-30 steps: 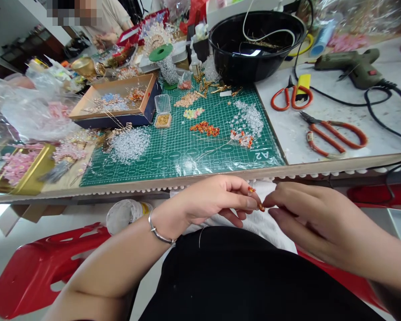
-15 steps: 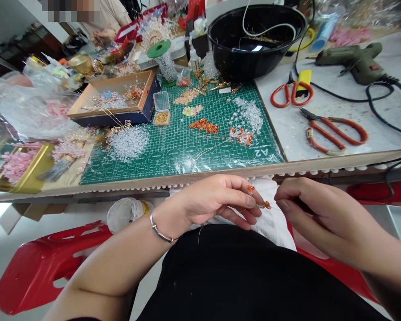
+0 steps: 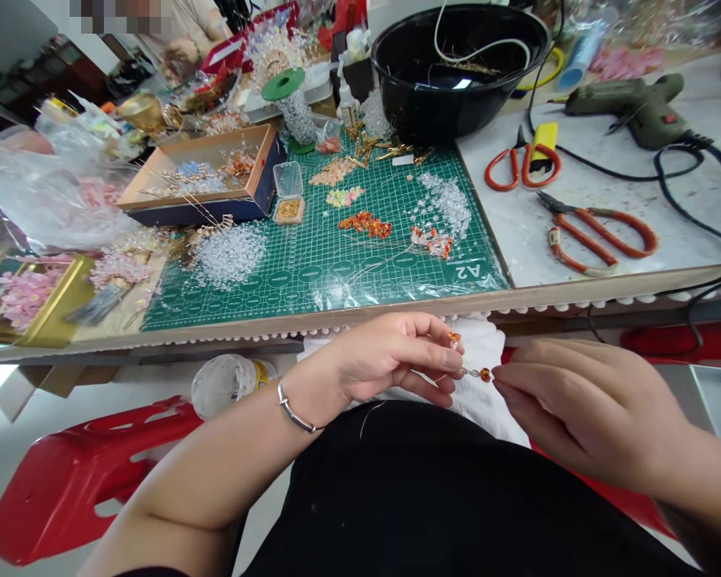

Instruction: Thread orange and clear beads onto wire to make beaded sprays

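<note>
The left hand (image 3: 390, 357) is closed in a pinch, gripping a beaded wire (image 3: 472, 371) with orange beads, which sits low and right of centre in the frame, above a white cloth (image 3: 484, 353). The right hand (image 3: 577, 409) is half-curled just beside the end bead; I can't tell if it's touching. Further up, a green cutting mat (image 3: 312, 280) holds heaps of clear and orange beads, with orange-handled scissors (image 3: 522, 164) and a glue gun (image 3: 630, 108) to the upper right.
</note>
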`<state>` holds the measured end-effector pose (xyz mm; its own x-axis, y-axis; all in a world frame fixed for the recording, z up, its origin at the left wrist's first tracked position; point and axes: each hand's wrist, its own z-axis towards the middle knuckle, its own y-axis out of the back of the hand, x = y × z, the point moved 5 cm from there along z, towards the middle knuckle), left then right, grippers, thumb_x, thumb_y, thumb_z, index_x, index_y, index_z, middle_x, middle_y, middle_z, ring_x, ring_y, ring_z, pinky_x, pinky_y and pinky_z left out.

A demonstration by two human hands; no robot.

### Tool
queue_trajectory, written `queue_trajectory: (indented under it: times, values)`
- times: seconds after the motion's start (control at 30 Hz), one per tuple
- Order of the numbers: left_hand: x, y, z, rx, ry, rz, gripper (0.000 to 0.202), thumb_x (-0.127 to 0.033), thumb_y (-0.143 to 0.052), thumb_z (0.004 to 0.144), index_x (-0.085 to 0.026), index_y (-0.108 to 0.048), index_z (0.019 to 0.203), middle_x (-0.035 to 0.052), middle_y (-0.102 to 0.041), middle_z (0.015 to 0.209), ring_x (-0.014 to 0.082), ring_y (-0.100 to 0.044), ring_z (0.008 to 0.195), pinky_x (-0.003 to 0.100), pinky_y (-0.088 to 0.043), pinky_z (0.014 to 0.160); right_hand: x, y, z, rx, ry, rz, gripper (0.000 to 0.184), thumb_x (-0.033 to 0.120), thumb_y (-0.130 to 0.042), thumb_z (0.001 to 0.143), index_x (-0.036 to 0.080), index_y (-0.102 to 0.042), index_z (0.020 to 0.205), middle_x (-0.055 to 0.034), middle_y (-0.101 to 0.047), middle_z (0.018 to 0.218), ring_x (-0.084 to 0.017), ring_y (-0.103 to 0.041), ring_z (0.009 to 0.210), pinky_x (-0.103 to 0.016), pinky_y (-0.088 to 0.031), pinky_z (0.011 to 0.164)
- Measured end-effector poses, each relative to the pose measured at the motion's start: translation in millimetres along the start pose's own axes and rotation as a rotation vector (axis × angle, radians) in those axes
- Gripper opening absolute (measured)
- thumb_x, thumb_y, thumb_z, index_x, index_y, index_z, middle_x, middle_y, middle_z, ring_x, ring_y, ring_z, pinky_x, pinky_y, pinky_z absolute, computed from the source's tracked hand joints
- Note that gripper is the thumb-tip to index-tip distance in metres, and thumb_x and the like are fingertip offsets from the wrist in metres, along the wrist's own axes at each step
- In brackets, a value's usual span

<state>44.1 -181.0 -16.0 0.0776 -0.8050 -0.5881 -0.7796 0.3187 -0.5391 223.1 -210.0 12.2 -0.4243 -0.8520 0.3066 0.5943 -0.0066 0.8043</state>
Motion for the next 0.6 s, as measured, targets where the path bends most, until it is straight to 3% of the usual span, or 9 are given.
queue_trajectory:
  times: [0.1, 0.23, 0.5, 0.6]
  values:
    - [4.5, -0.6, 0.6, 0.017, -0.009, -0.054, 0.024, -0.018, -0.085, 0.073, -0.013, -0.066, 0.086, 0.0028, -0.069, 0.078, 0.0129, -0.07, 0.066, 0.028, -0.064, 0.066, -0.2, 0.1, -1.0, -0.014, 0.001, 0.001, 0.027, 0.004, -0.06, 0.089, 0.023, -0.056, 0.107, -0.004, -0.07, 0.077, -0.02, -0.064, 0.059, -0.031, -0.045, 0.05]
    - [9.9, -3.3, 0.0, 0.064, -0.001, -0.071, 0.016, -0.015, -0.08, 0.078, -0.014, -0.066, 0.086, 0.0025, -0.069, 0.078, 0.0124, -0.07, 0.067, 0.026, -0.064, 0.066, -2.2, 2.4, 5.7, -0.042, -0.077, 0.08, 0.021, 0.005, -0.057, 0.091, 0.023, -0.053, 0.1, 0.0008, -0.065, 0.067, -0.015, -0.06, 0.053, -0.026, -0.048, 0.05]
    - [10.9, -9.0, -2.8, 0.059, -0.055, -0.099, 0.018, -0.013, -0.081, 0.077, -0.013, -0.065, 0.086, 0.002, -0.068, 0.078, 0.0118, -0.07, 0.067, 0.025, -0.064, 0.065, 2.8, 10.9, 17.5, -0.052, -0.116, 0.126, 0.017, 0.006, -0.056, 0.09, 0.022, -0.053, 0.094, 0.0026, -0.062, 0.062, -0.012, -0.054, 0.048, -0.023, -0.044, 0.047]
    - [11.8, -10.2, -3.0, 0.069, -0.083, -0.141, 0.019, -0.014, -0.081, 0.076, -0.013, -0.065, 0.085, 0.0029, -0.069, 0.078, 0.0121, -0.071, 0.067, 0.026, -0.064, 0.065, 0.9, 10.9, 15.8, -0.045, -0.203, 0.201, 0.014, 0.01, -0.054, 0.091, 0.024, -0.053, 0.092, 0.0043, -0.057, 0.06, -0.011, -0.05, 0.045, -0.021, -0.039, 0.042]
